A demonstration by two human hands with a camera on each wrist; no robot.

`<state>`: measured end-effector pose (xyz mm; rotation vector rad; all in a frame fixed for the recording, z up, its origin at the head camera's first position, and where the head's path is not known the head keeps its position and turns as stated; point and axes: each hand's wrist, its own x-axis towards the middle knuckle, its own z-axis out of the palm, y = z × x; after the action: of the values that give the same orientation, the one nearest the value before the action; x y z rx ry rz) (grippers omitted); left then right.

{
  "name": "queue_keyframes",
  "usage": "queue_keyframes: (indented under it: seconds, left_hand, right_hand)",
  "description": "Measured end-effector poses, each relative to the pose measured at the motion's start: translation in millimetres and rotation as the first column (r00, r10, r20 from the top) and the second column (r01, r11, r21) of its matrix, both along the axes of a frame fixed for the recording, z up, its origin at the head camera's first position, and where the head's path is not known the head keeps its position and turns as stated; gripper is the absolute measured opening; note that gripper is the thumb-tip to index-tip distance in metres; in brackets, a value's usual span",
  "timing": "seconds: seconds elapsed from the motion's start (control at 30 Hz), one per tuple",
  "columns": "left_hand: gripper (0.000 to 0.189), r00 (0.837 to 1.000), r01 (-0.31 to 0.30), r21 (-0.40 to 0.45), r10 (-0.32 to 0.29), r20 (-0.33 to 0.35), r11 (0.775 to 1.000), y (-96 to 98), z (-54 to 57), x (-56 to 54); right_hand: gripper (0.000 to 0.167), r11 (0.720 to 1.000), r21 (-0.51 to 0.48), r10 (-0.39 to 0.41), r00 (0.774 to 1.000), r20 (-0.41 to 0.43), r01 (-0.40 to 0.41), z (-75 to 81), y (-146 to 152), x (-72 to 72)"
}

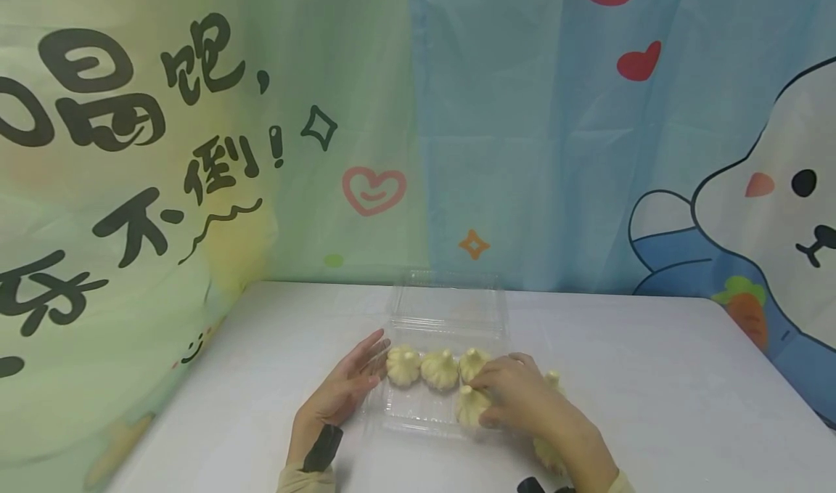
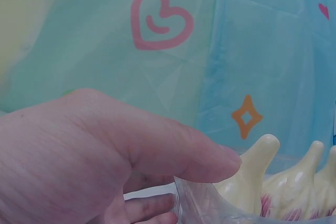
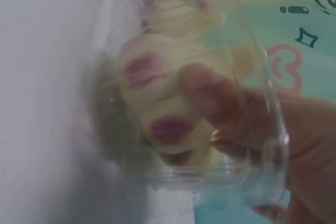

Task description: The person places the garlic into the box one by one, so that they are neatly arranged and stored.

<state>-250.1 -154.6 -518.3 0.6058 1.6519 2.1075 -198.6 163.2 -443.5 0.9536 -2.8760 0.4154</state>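
Garlic bulbs (image 1: 546, 455), nearest: loose on the counter (image 1: 660, 406), partly hidden by the right forearm (image 1: 578, 435).
Held bulb (image 1: 470, 407): pinched by the right hand (image 1: 519, 395), in the near right part of the clear container (image 1: 414, 408).
Left hand (image 1: 346, 388): fingers extended at the container's left wall, apart from the held bulb.
Back row (image 1: 440, 371): three bulbs, the leftmost just beside the left hand.
Lid (image 1: 451, 304): open behind the row.

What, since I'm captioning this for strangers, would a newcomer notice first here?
Probably the big cartoon animal on the right of the backdrop and the dark lettering at far left. Then the pale garlic bulbs in the clear box on the white table, one gripped by the right hand.
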Motion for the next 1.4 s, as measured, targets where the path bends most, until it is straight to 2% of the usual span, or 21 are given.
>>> queue_keyframes:
  seconds: [0.13, 0.27, 0.43, 0.53, 1.03, 1.27, 1.4]
  left_hand:
    - [0.08, 1.0, -0.002, -0.007, 0.002, 0.001, 1.0, 0.4, 0.6, 0.3]
    - [0.08, 1.0, -0.002, -0.009, 0.002, 0.001, 1.0, 0.5, 1.1, 0.4]
    - [0.081, 1.0, -0.004, -0.004, 0.004, 0.003, 1.0, 0.1, 1.3, 0.7]
    - [0.081, 1.0, -0.004, -0.005, 0.004, 0.001, 1.0, 0.0, 1.6, 1.1]
    - [0.081, 1.0, 0.006, 0.013, -0.006, 0.001, 1.0, 1.3, 2.1, 0.4]
    - [0.08, 1.0, -0.005, 0.007, 0.005, 0.012, 1.0, 1.4, 1.9, 1.0]
    - [0.08, 1.0, -0.007, 0.017, 0.007, 0.018, 1.0, 2.4, 2.9, 1.7]
  right_hand:
    - [0.043, 0.998, -0.042, -0.041, 0.998, 0.043, 0.043, -4.8, 4, -2.1]
    - [0.042, 0.996, -0.073, -0.048, 0.994, 0.097, 0.055, -7.0, 9, -4.1]
    - [0.044, 0.99, -0.095, -0.078, 0.976, 0.205, 0.1, -4.0, 10, -4.4]
    - [0.044, 0.989, -0.1, -0.086, 0.968, 0.237, 0.112, -2.1, 9, -4.1]
    - [0.045, 0.987, -0.151, -0.016, 0.975, 0.221, 0.05, -0.6, 15, -2.3]
    - [0.046, 0.98, -0.198, 0.03, 0.977, 0.212, 0.013, 11.5, 18, 2.2]
    - [0.041, 0.96, -0.274, 0.018, 0.972, 0.235, 0.049, 20.1, 23, 5.0]
